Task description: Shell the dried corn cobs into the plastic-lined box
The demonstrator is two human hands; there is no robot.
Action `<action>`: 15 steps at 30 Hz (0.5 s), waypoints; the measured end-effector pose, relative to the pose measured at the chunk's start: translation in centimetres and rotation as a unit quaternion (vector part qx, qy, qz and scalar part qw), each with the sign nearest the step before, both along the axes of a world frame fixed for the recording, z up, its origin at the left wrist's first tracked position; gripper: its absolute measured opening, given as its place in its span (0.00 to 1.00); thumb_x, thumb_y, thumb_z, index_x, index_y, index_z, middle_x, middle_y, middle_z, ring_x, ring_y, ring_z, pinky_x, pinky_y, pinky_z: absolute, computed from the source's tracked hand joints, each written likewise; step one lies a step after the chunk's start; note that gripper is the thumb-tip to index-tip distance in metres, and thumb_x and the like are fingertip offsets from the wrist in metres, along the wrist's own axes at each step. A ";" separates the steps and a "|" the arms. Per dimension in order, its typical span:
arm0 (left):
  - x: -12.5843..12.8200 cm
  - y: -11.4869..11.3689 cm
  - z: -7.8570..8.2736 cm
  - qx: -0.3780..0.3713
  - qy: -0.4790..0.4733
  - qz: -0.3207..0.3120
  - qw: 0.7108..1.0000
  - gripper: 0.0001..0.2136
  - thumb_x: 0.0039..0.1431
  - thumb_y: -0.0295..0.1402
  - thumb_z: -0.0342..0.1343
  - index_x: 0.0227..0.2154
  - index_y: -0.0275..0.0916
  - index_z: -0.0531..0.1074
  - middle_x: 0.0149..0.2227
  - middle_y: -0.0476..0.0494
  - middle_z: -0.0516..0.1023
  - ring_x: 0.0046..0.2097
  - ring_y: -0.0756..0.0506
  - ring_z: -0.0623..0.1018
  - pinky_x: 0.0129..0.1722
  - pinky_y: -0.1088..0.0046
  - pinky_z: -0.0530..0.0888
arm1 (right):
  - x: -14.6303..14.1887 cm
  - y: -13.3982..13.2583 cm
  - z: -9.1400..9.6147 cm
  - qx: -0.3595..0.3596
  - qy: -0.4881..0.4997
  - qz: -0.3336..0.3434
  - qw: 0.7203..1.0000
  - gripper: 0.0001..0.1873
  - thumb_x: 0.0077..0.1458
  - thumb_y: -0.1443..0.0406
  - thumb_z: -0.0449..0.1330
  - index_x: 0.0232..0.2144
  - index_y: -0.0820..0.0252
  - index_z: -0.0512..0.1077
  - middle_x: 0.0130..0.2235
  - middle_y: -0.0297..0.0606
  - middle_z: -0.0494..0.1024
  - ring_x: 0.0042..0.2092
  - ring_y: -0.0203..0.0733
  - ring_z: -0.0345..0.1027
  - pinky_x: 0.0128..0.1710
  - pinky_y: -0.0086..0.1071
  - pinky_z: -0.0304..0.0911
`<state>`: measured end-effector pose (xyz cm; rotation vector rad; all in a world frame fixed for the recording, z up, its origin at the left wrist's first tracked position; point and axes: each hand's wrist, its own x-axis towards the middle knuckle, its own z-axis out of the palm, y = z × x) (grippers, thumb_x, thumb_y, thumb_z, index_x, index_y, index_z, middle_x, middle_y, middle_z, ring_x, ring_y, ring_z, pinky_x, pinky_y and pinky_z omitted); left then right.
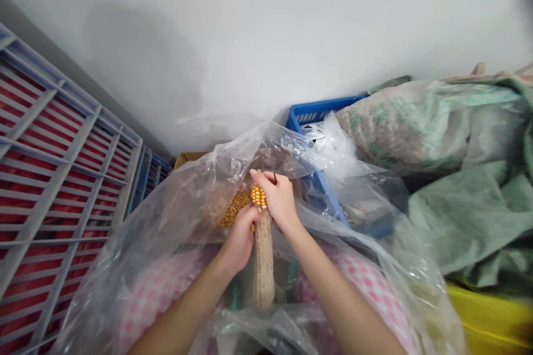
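We seem mid-shelling, right hand (pixel 281 195) gripping the corn cob (pixel 264 266) up top, left hand (pixel 242 237) clasping its side (loose kernels (pixel 234 209) lie left of it); next likely needs thumb pressure.

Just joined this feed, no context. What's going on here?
A person is working on a corn cob: the right grip holds its far end, where yellow kernels remain, and the left grip is against its side just below them. Most of the visible cob is bare. Loose kernels lie heaped just beyond the left grip, and clear plastic spreads around the work and over the lap.
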<state>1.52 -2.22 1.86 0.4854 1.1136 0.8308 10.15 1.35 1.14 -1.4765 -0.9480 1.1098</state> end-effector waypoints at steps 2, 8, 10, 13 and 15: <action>0.0 0.1 0.1 -0.013 -0.006 0.002 1.000 0.06 0.39 0.33 0.53 0.23 0.38 0.66 0.22 0.53 0.68 0.26 0.50 0.67 0.26 0.76 0.63 | 0.0 0.0 0.1 0.001 -0.001 -0.003 1.000 0.21 0.46 0.50 0.54 0.15 0.61 0.64 0.17 0.28 0.59 0.23 0.32 0.50 0.24 0.27 0.46; 0.4 0.2 -0.2 -0.022 0.028 0.031 0.999 0.08 0.39 0.35 0.53 0.24 0.38 0.65 0.20 0.54 0.66 0.25 0.51 0.67 0.26 0.76 0.63 | -0.2 -0.1 -0.1 -0.005 -0.030 -0.006 1.000 0.22 0.46 0.50 0.54 0.13 0.60 0.59 0.17 0.28 0.56 0.23 0.32 0.48 0.24 0.27 0.46; 0.5 0.2 -0.1 -0.035 0.029 0.032 0.998 0.07 0.39 0.34 0.52 0.23 0.38 0.64 0.20 0.54 0.66 0.24 0.51 0.66 0.24 0.77 0.62 | -0.3 -0.1 -0.3 -0.004 -0.038 -0.006 0.999 0.23 0.46 0.50 0.54 0.13 0.60 0.58 0.17 0.28 0.55 0.23 0.32 0.47 0.24 0.27 0.46; 0.3 0.4 0.1 -0.055 0.028 0.030 0.998 0.05 0.40 0.33 0.51 0.22 0.38 0.63 0.19 0.54 0.66 0.23 0.51 0.65 0.22 0.77 0.61 | -0.5 -0.2 -0.7 -0.006 -0.042 -0.005 0.999 0.23 0.47 0.50 0.53 0.13 0.60 0.57 0.18 0.28 0.55 0.23 0.32 0.47 0.25 0.26 0.46; 0.2 0.4 0.2 -0.061 0.026 0.027 0.997 0.04 0.40 0.32 0.50 0.22 0.39 0.62 0.19 0.54 0.66 0.22 0.52 0.65 0.21 0.77 0.61 | -0.7 -0.2 -0.9 -0.009 -0.044 -0.003 0.999 0.22 0.47 0.50 0.53 0.13 0.60 0.58 0.18 0.28 0.55 0.23 0.32 0.47 0.25 0.26 0.46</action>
